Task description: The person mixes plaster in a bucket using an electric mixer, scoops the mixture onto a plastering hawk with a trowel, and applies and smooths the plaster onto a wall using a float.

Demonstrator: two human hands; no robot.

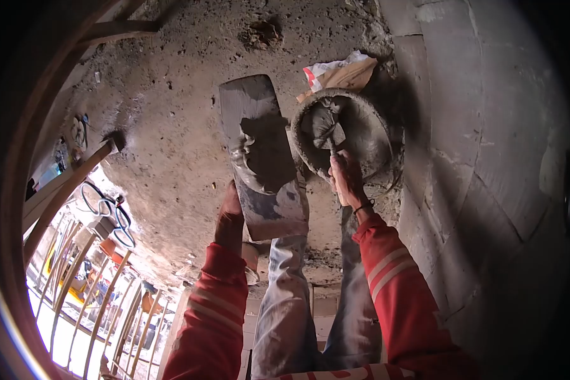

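Note:
My left hand (230, 206) is at the left edge of a long plastering float (254, 95), holding it from beneath; most of its fingers are hidden under the board. A thick heap of wet grey mortar (266, 158) covers the float's middle. My right hand (347, 174) is closed around the handle of a small trowel (337, 135). The trowel's blade reaches into a round mortar-crusted bucket (379, 117), touching a lump of grey mortar (325, 117) inside. The bucket stands to the right of the float.
A torn paper bag (345, 75) lies just beyond the bucket. On the right rises a grey wall (449, 95) of large blocks. Wooden poles (76, 174) and a coiled hose (123, 225) are at left. Crumbs of debris dot the dirt floor (164, 126).

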